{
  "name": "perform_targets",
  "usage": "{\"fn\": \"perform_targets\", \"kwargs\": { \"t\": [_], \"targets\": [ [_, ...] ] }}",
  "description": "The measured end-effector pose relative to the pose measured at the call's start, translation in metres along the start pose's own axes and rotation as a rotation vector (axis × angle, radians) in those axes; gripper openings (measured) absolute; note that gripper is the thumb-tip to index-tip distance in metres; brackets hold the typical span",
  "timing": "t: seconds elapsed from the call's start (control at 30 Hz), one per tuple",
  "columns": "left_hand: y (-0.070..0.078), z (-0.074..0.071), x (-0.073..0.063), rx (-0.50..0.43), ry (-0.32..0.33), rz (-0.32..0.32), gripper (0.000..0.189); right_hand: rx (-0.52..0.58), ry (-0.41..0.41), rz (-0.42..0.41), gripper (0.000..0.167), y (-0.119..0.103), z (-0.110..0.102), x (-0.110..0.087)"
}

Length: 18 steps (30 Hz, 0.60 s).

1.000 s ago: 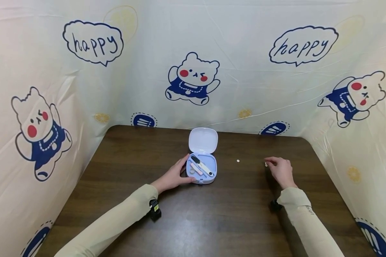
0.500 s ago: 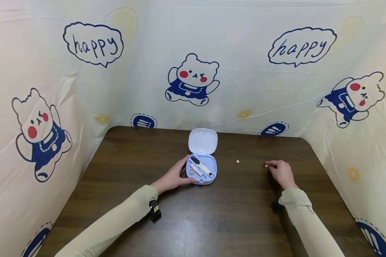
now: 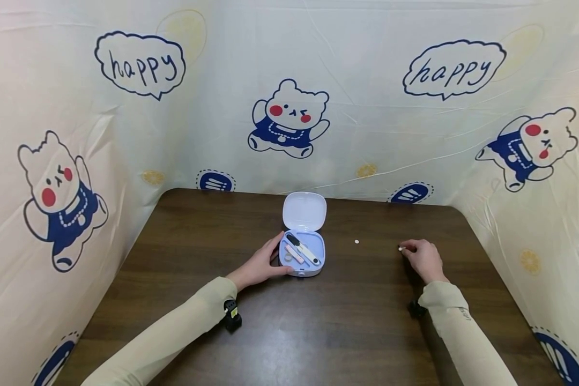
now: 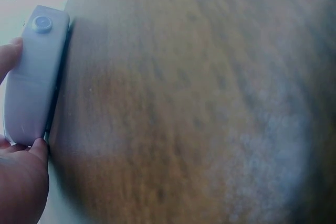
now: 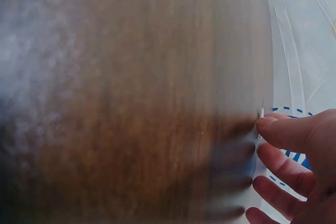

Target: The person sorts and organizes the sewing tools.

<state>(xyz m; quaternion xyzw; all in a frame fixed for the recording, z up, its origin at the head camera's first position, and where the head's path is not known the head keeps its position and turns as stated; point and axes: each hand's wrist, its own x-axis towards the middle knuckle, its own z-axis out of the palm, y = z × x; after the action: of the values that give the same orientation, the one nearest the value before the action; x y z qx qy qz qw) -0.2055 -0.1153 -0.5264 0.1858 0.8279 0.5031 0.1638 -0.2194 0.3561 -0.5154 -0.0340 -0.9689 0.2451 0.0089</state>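
Observation:
In the head view a light-blue case (image 3: 303, 272) stands on the table with its pale lid raised at the back. Its tray holds a black-and-white slim tool (image 3: 304, 250), a small pink-and-white stick (image 3: 294, 254) and a small roundish piece (image 3: 288, 258). My left hand (image 3: 259, 267) grips the case's left side, thumb at the front and fingers farther back. To the right, my right hand (image 3: 423, 260) pinches a tiny white disc (image 3: 400, 249) at its fingertips, low over the tabletop. A second white disc (image 3: 357, 242) lies between case and right hand.
The dark wooden table (image 3: 270, 332) has rounded far corners. A printed cloth (image 3: 366, 134) hangs behind it and along both sides, close to the far edge, not far behind the lid.
My right hand has shifted slightly toward me and to the right, and the white disc at its fingertips has moved very little. The left hand and case stay put.

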Motion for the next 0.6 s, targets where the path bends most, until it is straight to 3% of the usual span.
{"fn": "perform_targets", "kwargs": {
  "t": [0.6],
  "targets": [
    [0.0027,0.0003,-0.0010,-0.010,0.000,-0.020,0.106,-0.002,0.031,0.041,0.016,-0.0021,0.0021,-0.0030]
  ]
}}
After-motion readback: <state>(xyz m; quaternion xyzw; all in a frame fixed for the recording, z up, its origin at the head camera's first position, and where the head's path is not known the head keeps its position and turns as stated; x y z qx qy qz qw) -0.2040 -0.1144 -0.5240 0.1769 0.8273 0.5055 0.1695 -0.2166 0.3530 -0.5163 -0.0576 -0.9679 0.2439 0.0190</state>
